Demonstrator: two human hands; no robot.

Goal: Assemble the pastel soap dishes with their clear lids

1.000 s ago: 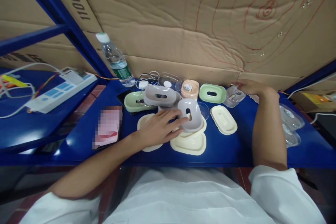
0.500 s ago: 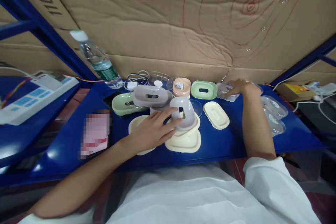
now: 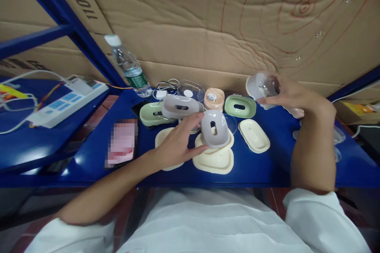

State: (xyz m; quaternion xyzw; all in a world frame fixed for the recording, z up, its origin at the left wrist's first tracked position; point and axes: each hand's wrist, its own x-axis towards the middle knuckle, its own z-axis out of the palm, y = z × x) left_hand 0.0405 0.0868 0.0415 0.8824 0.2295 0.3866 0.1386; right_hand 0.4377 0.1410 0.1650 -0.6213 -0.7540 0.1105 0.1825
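My right hand [image 3: 280,93] is raised near the cardboard, its fingers round a clear plastic box with a greyish part [image 3: 261,87]. My left hand [image 3: 184,140] has thumb and fingers spread against the left side of a grey oval tray [image 3: 218,126] with a slot. That tray rests on cream trays [image 3: 215,162]; another cream tray [image 3: 169,134] is partly under my left hand. Behind lie a second grey tray [image 3: 175,106], a green tray [image 3: 148,114], a peach box [image 3: 214,99] and another green tray [image 3: 247,106]. A cream tray [image 3: 254,136] lies separately.
A water bottle [image 3: 133,71] stands at the back left, by a cable and white plug [image 3: 162,94]. A blurred-out phone [image 3: 121,142] lies front left. A power strip [image 3: 68,104] is further left. Clear lids [image 3: 338,136] lie at the right, near a cardboard box [image 3: 356,112].
My right hand has lifted the clear box with the greyish part off the table. My left hand's fingers have shifted to the grey tray's edge. The view has turned, so things appear further right.
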